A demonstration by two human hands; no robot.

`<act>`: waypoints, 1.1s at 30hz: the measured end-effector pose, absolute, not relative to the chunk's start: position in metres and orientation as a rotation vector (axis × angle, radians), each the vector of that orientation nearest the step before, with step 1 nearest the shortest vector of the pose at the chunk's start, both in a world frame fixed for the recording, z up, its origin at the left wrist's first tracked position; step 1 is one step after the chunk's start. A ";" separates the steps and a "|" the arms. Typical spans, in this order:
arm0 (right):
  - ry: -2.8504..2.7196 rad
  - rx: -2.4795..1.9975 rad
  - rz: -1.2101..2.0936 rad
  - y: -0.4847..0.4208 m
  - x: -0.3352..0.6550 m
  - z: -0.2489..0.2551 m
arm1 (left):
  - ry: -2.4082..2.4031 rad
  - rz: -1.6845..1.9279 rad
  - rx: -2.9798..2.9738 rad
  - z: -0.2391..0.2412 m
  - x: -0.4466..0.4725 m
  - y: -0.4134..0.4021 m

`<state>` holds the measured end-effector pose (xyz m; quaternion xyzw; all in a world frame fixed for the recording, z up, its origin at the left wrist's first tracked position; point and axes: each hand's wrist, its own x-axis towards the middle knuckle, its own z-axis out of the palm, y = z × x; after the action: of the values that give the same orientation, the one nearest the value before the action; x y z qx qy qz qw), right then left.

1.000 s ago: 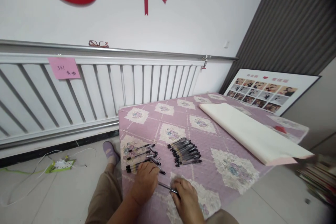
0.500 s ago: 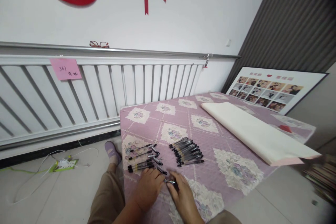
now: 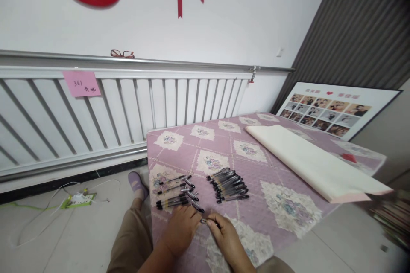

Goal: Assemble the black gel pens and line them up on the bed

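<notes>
My left hand (image 3: 182, 228) is closed, its fingertips at one end of a dark pen (image 3: 203, 221) with a silvery clip part. On the other end, my right hand (image 3: 226, 239) is closed with thumb and fingers pinching it; most of the pen is hidden by the hands. Just beyond my left hand lie several thin pens without caps (image 3: 172, 201), with loose black and silver pen caps (image 3: 192, 195) beside their right ends. Farther right, a row of several capped pens (image 3: 229, 185) lies side by side on the patterned cloth.
A purple floral cloth (image 3: 221, 145) covers the table. A folded cream sheet (image 3: 297, 158) lies on its right side, near a photo board (image 3: 333, 108). A white radiator (image 3: 141, 106) runs behind, with glasses (image 3: 122, 53) on its pipe. A power strip (image 3: 78, 200) sits on the floor.
My right hand has turned and shifted slightly right, its thumb now over the pen, so less of the pen shows. My left hand and the laid-out pens stay put.
</notes>
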<state>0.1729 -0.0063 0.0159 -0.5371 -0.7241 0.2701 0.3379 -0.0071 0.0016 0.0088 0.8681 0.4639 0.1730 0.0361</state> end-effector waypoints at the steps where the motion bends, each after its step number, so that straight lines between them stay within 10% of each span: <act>1: -1.871 -1.383 0.740 -0.006 0.173 0.016 | 1.421 0.533 2.666 0.009 -0.007 0.002; 33: -1.464 -1.429 0.723 -0.003 0.185 0.003 | 1.688 0.838 2.373 0.006 -0.012 0.002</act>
<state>0.1854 -0.0027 0.0032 -0.5824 -0.5965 0.2945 0.4671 -0.0119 0.0017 0.0060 0.7819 0.5561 0.2762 0.0557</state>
